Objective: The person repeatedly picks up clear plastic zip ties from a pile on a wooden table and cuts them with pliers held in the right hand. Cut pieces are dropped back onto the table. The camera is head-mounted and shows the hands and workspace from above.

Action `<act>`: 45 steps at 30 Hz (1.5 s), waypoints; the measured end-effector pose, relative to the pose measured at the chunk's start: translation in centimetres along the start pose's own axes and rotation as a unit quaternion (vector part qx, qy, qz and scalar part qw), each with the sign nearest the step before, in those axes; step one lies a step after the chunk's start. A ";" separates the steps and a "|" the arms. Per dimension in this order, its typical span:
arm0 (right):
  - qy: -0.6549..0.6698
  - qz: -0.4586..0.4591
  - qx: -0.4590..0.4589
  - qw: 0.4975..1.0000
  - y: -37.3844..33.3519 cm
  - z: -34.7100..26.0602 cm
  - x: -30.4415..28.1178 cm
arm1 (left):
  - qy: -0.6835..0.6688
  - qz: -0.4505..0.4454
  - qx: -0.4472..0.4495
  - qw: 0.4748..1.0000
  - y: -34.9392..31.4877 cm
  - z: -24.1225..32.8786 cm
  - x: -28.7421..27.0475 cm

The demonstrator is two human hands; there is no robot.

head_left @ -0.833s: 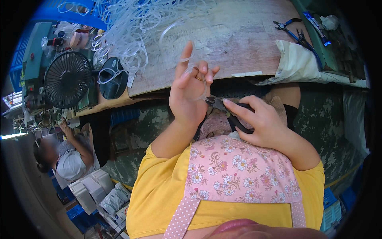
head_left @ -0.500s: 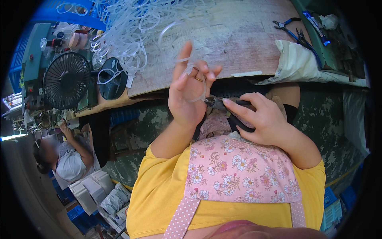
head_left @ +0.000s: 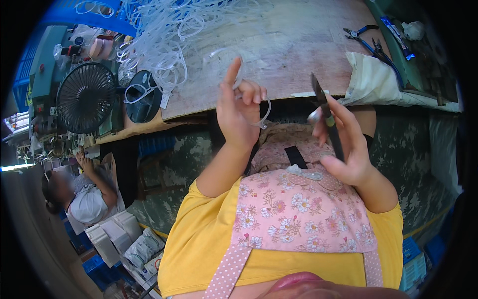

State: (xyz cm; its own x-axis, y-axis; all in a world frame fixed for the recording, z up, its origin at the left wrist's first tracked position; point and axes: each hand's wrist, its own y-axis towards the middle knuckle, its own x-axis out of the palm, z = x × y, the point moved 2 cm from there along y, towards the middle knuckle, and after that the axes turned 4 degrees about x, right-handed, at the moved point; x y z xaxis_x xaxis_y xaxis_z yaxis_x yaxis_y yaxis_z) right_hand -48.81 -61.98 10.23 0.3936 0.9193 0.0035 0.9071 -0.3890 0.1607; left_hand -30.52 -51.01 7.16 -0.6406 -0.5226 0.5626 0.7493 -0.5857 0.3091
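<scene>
My left hand (head_left: 235, 114) is raised near the table edge, its index finger pointing up. The other fingers curl round a thin clear plastic loop (head_left: 269, 107), whose small end piece hangs below them. Over on the right, my right hand (head_left: 351, 157) grips a pair of nippers (head_left: 327, 110) with dark handles. Their dark jaws point up toward the table, apart from the loop. Part of the handles is hidden by my palm and fingers, and the fingertips are slightly blurred.
A tangled heap of clear plastic loops (head_left: 159, 37) lies on the wooden table (head_left: 294, 55). A black fan (head_left: 85, 98) stands left. Blue-handled pliers (head_left: 366, 40) and a white bag (head_left: 368, 79) lie right. Another person (head_left: 92, 199) sits far left.
The nippers have moved off the loop's end, to the right and upward, turning so their jaws point up. My left hand still holds the loop and has shifted slightly.
</scene>
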 end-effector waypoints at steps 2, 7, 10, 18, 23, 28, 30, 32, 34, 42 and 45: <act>-0.295 0.012 -0.116 0.948 0.1 -0.6 0.4 | -0.116 0.071 -0.065 0.989 0.8 0.6 0.0; -0.455 -0.065 -0.126 0.879 0.0 -0.6 1.8 | -0.124 0.056 -0.079 0.988 1.3 1.4 0.9; -0.465 -0.071 -0.120 0.875 -0.5 -0.8 1.6 | -0.122 0.044 -0.071 0.989 1.1 1.6 1.1; -0.438 -0.089 -0.090 0.890 -0.1 -1.3 1.5 | -0.103 -0.020 -0.075 0.992 1.2 1.7 0.5; -0.337 -0.025 -0.052 0.940 -0.4 -2.6 -1.4 | 0.314 -0.247 -0.161 0.902 0.7 2.8 -0.4; -0.290 -0.005 -0.011 0.957 -0.1 -1.2 -1.6 | 0.731 -0.297 0.165 0.592 4.4 1.4 -2.1; -0.307 -0.023 0.006 0.952 -0.1 -0.4 -1.1 | 0.766 -0.296 0.182 0.541 6.4 0.2 -3.4; -0.272 -0.036 -0.032 0.961 -0.2 0.1 -0.7 | 0.756 -0.296 0.172 0.558 7.2 -0.3 -4.5; -0.229 -0.046 -0.012 0.972 -0.5 0.5 -0.6 | 0.700 -0.286 0.128 0.642 7.3 -0.5 -5.0; -0.146 -0.062 0.108 0.981 0.0 1.8 0.5 | -0.045 -0.002 -0.222 0.974 2.7 1.0 -1.8; -0.323 -0.063 -0.023 0.944 0.4 0.9 1.3 | -0.148 0.047 -0.230 0.961 2.0 1.6 -0.4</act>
State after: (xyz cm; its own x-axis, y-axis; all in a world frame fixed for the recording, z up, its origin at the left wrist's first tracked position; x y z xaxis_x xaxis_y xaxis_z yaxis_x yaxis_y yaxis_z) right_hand -47.81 -60.95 9.39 0.3051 0.7243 -0.6183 0.9513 -0.2622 0.1623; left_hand -28.53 -50.94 8.77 -0.4468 -0.4275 0.7859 0.6043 -0.7919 -0.0872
